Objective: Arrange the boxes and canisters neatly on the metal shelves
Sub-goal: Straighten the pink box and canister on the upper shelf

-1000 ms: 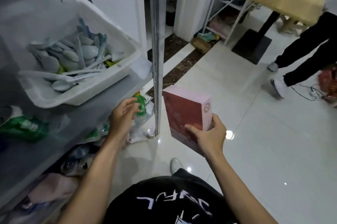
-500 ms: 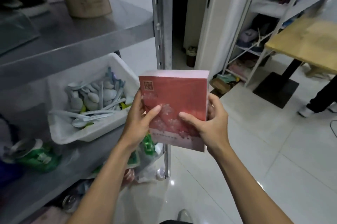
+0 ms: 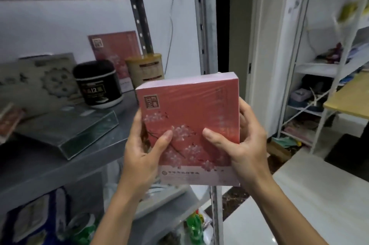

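At frame centre: red box (image 3: 189,131), shrink-wrapped, printed with white blossom sprays and a square seal at its upper left corner, pale band along the lower edge; held upright, face toward the camera, just in front of the vertical metal post (image 3: 205,25) of the shelving. At the box's left edge: left hand (image 3: 142,151), closed on the box, thumb across the front face, remaining fingers wrapped behind and out of sight. At the box's right edge: right hand (image 3: 242,145), likewise closed on the box, thumb pressed on the front face, fingertips curled over the right side. Box clear of any shelf surface, carried by both hands only. In the left half of the frame: grey metal shelf (image 3: 60,165), carrying several items. At centre left, flat on the shelf: dark green flat box (image 3: 65,133). Behind it, near the upper left: grey patterned box (image 3: 40,79), standing upright. Just right of that: black canister (image 3: 97,84) with a label band. Further right, beside the rear post: tan canister (image 3: 146,69). Behind both canisters, against the wall: second red box (image 3: 115,49), same design as the held one, standing upright. At lower left, below the shelf: blurred packages, contents not identifiable. At right of frame: white wire rack (image 3: 327,69), cluttered, well apart from the hands.
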